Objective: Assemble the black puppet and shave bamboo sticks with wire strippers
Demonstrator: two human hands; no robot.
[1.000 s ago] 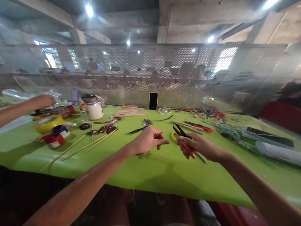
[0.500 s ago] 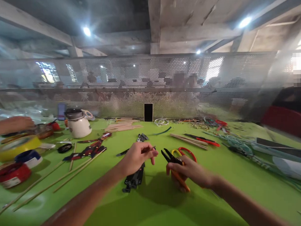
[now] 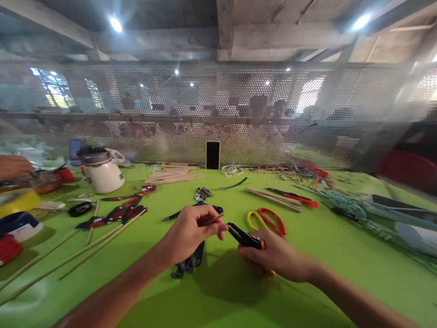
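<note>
Green tabletop, one perforated metal screen along its back edge, concrete ceiling above. Two bare hands up front. Left hand: thumb and fingers pinched together on one thin stick-like piece, held above the table, one end poking out past the fingertips. Right hand: closed round one pair of pliers, black nose aimed left, just beside the left fingertips; can't tell if it touches. Under the left hand, one cluster of dark parts; farther back, one small pile of grey parts, count unreadable. Just behind the right hand, one pair of scissors, two loops: one yellow, one red. Beyond that, one bundle of sticks and one red-handled tool. Far left: three tape rolls (yellow, blue, red), one black ring, one jug. One black slab upright near the screen
</note>
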